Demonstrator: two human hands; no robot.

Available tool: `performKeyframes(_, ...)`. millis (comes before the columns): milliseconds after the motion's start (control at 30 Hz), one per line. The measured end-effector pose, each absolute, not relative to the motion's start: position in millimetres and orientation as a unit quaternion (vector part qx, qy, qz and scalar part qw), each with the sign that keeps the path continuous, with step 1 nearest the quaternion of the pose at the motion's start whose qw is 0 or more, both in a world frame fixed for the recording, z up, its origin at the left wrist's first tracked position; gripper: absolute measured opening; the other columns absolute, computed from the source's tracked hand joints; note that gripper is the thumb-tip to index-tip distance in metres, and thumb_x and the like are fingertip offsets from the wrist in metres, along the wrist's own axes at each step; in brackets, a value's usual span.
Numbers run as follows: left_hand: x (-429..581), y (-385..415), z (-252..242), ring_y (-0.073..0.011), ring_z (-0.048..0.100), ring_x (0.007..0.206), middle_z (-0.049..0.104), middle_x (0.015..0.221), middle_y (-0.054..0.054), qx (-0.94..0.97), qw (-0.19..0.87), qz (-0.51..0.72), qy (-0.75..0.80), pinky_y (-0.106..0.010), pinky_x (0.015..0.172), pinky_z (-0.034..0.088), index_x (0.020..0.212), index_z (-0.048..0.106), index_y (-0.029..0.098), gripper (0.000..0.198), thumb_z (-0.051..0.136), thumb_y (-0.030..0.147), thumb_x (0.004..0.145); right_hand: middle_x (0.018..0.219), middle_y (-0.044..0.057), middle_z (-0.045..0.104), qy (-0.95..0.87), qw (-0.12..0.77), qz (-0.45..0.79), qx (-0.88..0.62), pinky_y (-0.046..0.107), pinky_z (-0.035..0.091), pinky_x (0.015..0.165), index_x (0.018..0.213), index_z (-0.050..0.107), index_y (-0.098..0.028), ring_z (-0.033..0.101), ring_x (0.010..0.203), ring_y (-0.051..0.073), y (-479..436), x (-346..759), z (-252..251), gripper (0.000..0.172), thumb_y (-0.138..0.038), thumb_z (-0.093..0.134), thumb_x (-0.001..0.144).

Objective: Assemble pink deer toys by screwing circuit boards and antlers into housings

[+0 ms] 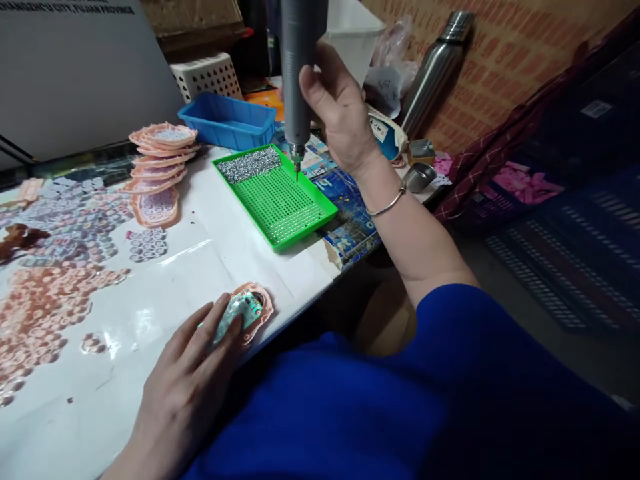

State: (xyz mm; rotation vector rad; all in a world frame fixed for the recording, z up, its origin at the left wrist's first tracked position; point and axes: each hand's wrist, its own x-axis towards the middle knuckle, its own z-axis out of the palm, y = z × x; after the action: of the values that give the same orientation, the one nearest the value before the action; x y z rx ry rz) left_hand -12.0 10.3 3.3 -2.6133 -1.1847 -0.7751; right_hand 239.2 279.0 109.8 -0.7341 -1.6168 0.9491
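Note:
My left hand (185, 380) presses its fingers over a green circuit board (249, 308) that lies in a pink plastic shell (267, 310) near the table's front edge. A grey electric screwdriver (296, 80) hangs upright, bit pointing down, with the fingers of my right hand (345, 117) curled at its side and partly hidden behind it. Below and around the bit sits a green tray (326, 208) with a grid of holes. Loose small screws (250, 165) fill its far end, and rows of screws stand in the holes at its near end.
Pink shells (157, 175) are stacked left of a blue bin (227, 120). Small button pieces (45, 307) and grey keypads (147, 245) spread over the table's left side. At the back stand a white perforated basket (207, 77) and a steel flask (437, 70).

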Motion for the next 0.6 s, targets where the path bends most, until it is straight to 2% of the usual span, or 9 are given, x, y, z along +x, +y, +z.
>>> performKeyframes(67, -4.0, 18.4, 2.2, -0.0345, 0.064, 0.121, 0.068, 0.129, -0.023, -0.873, 0.104, -0.269, -0.393, -0.043, 0.095, 0.059, 0.122, 0.061, 0.009, 0.028, 0.055, 0.011, 0.094, 0.086, -0.004, 0.060, -0.686, 0.549, 0.408, -0.247, 0.026, 0.058, 0.075, 0.104, 0.050, -0.030, 0.068, 0.083, 0.015, 265.9, 226.3, 106.9, 0.035, -0.046, 0.064, 0.076)
performKeyframes(133, 2.7, 24.7, 2.0, -0.0350, 0.066, 0.116, 0.073, 0.121, -0.021, -0.873, 0.123, -0.268, -0.388, -0.044, 0.090, 0.060, 0.122, 0.061, 0.007, 0.029, 0.057, 0.011, 0.094, 0.078, -0.008, 0.055, -0.693, 0.551, 0.422, -0.195, 0.025, 0.055, 0.064, 0.100, 0.048, -0.026, 0.062, 0.066, 0.010, 252.6, 212.9, 100.8, 0.036, -0.049, 0.064, 0.078)
performKeyframes(233, 8.2, 28.9, 4.4, -0.0365, 0.069, 0.109, 0.076, 0.114, -0.020, -0.869, 0.138, -0.266, -0.395, -0.045, 0.080, 0.060, 0.119, 0.062, 0.006, 0.027, 0.060, 0.014, 0.093, 0.064, -0.010, 0.046, -0.692, 0.536, 0.445, -0.193, 0.022, 0.046, 0.053, 0.096, 0.046, -0.025, 0.050, 0.055, 0.007, 236.1, 194.9, 89.9, 0.043, -0.059, 0.064, 0.077)
performKeyframes(333, 8.4, 29.3, 7.6, -0.0351, 0.071, 0.104, 0.077, 0.111, -0.018, -0.858, 0.144, -0.273, -0.410, -0.044, 0.078, 0.056, 0.115, 0.065, 0.009, 0.025, 0.065, 0.017, 0.091, 0.072, -0.006, 0.055, -0.680, 0.526, 0.436, -0.267, 0.024, 0.048, 0.055, 0.100, 0.051, -0.026, 0.051, 0.060, 0.009, 223.1, 180.8, 82.4, 0.052, -0.072, 0.058, 0.077)
performKeyframes(400, 6.0, 29.1, 7.7, -0.0327, 0.071, 0.105, 0.077, 0.115, -0.016, -0.860, 0.141, -0.266, -0.412, -0.043, 0.079, 0.054, 0.117, 0.065, 0.012, 0.025, 0.063, 0.016, 0.092, 0.089, -0.001, 0.065, -0.674, 0.506, 0.430, -0.325, 0.025, 0.052, 0.060, 0.106, 0.055, -0.025, 0.059, 0.071, 0.011, 218.0, 174.3, 79.1, 0.062, -0.080, 0.051, 0.079)
performKeyframes(500, 1.3, 28.6, 3.9, -0.0304, 0.070, 0.111, 0.075, 0.122, -0.013, -0.864, 0.123, -0.253, -0.418, -0.042, 0.082, 0.052, 0.122, 0.064, 0.016, 0.030, 0.062, 0.015, 0.092, 0.109, 0.003, 0.069, -0.658, 0.489, 0.441, -0.366, 0.025, 0.055, 0.067, 0.111, 0.060, -0.023, 0.065, 0.085, 0.015, 217.0, 169.5, 75.3, 0.072, -0.086, 0.051, 0.076)
performKeyframes(600, -0.1, 28.3, 0.2, -0.0304, 0.069, 0.113, 0.075, 0.123, -0.012, -0.860, 0.113, -0.257, -0.426, -0.041, 0.082, 0.051, 0.120, 0.065, 0.017, 0.029, 0.064, 0.017, 0.091, 0.107, 0.002, 0.069, -0.643, 0.490, 0.453, -0.376, 0.027, 0.056, 0.068, 0.111, 0.062, -0.024, 0.066, 0.085, 0.016, 218.9, 169.0, 73.2, 0.070, -0.084, 0.055, 0.076)
